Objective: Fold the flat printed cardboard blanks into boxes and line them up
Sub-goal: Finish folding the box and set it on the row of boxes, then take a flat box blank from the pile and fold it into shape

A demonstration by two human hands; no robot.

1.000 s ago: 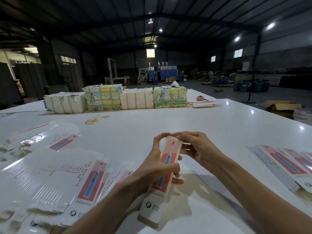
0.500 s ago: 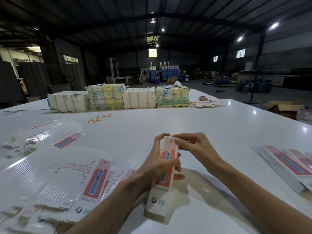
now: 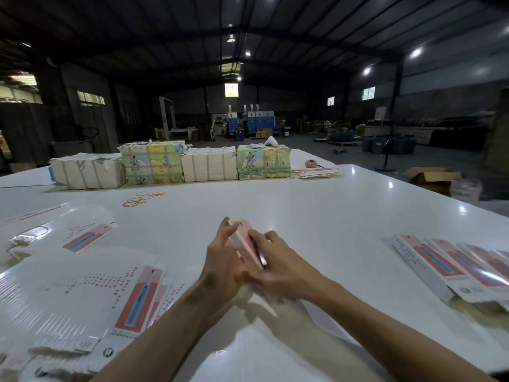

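Note:
A long narrow box (image 3: pixel 245 241), white with a pink panel, is held between both hands over the white table (image 3: pixel 316 205), tilted away from me. My left hand (image 3: pixel 223 260) grips its left side with fingers raised along it. My right hand (image 3: pixel 278 268) grips its right side and near end; motion blur hides the lower part of the box. A thick stack of flat printed blanks (image 3: pixel 77 301) lies at the near left. Several folded boxes (image 3: pixel 451 266) lie side by side at the right edge.
More blanks (image 3: pixel 60 230) lie further back on the left. Wrapped bundles (image 3: pixel 170 165) stand in a row across the far side of the table, with rubber bands (image 3: pixel 140 198) in front of them. An open cardboard carton (image 3: pixel 432 176) sits on the floor at the right.
The box has swung from upright, facing me, to tilted away and lower. Both hands have closed in around it and the right hand moved down toward its near end.

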